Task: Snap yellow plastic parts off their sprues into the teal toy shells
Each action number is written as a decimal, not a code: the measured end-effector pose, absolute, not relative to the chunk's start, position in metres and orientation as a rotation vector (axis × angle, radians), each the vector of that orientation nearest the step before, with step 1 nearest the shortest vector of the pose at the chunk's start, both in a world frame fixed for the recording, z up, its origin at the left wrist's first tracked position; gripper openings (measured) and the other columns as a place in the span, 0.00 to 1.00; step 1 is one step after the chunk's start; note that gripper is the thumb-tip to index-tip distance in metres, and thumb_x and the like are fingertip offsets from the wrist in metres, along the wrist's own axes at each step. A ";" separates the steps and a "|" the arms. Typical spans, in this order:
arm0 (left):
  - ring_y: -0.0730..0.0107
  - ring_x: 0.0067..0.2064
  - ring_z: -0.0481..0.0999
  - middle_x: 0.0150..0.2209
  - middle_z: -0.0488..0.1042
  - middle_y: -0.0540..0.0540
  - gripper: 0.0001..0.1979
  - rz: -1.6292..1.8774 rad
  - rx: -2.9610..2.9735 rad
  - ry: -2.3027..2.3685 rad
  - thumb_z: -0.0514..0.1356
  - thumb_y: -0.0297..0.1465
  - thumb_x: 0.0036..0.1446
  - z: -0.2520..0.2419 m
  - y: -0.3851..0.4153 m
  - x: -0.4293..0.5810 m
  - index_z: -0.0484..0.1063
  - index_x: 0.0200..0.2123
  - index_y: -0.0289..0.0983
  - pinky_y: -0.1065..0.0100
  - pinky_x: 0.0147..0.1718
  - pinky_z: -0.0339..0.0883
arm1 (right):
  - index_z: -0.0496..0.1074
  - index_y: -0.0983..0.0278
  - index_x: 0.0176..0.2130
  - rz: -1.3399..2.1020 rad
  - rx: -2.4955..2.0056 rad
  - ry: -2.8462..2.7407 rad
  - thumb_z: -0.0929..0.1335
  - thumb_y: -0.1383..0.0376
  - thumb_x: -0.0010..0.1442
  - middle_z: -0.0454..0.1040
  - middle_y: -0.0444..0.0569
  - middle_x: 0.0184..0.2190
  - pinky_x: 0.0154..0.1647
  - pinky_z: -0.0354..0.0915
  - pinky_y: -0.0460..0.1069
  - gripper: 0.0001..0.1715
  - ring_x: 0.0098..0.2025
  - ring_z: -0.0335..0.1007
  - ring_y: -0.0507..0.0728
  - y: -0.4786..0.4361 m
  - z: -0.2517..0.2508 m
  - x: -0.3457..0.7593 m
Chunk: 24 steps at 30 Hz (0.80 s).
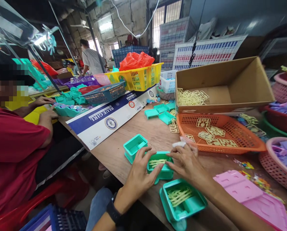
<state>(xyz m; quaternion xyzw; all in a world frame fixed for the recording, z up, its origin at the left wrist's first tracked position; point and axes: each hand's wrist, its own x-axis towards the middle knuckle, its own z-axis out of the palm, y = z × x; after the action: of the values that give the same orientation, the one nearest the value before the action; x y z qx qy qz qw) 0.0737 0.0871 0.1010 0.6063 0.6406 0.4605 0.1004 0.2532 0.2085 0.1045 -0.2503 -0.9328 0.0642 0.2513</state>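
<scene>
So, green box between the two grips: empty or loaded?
Loaded: pale yellow pieces lie inside the green box. Left grip and right grip partly cover it, so can't tell how full.

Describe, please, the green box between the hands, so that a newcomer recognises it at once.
Find the orange basket on the wooden table, then look nearer and left. The green box is the middle of three in a loose row, pale yellow pieces inside. Only this one is between the left hand and right hand.

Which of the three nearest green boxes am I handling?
The middle box, between your left hand and right hand; the left box and nearest box sit outside them.
</scene>
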 end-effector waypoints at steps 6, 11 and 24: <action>0.54 0.54 0.77 0.51 0.78 0.40 0.16 1.328 1.930 1.923 0.56 0.26 0.64 0.077 0.101 0.065 0.71 0.54 0.38 0.50 0.56 0.73 | 0.81 0.54 0.43 0.310 -0.647 -2.539 0.70 0.61 0.67 0.78 0.49 0.40 0.51 0.65 0.67 0.07 0.44 0.72 0.63 0.207 0.110 0.260; 0.55 0.51 0.79 0.49 0.80 0.42 0.14 1.345 1.980 1.947 0.59 0.30 0.65 0.090 0.103 0.062 0.72 0.53 0.40 0.53 0.52 0.75 | 0.81 0.57 0.41 0.280 -0.642 -2.408 0.65 0.56 0.70 0.80 0.52 0.41 0.53 0.67 0.67 0.16 0.46 0.75 0.64 0.240 0.117 0.279; 0.49 0.56 0.73 0.54 0.73 0.32 0.16 0.354 2.188 2.045 0.59 0.22 0.60 0.144 0.314 0.065 0.71 0.52 0.33 0.55 0.54 0.69 | 0.84 0.54 0.33 0.549 -1.246 -2.181 0.66 0.35 0.59 0.83 0.53 0.38 0.43 0.77 0.63 0.31 0.42 0.80 0.69 0.248 0.148 0.383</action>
<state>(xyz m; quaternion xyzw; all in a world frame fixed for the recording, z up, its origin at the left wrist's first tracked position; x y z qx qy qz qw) 0.0651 0.3144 0.1445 0.7242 0.6767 0.1171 0.0629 0.3827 0.2478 0.1483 -0.4650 -0.8140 0.2049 0.2814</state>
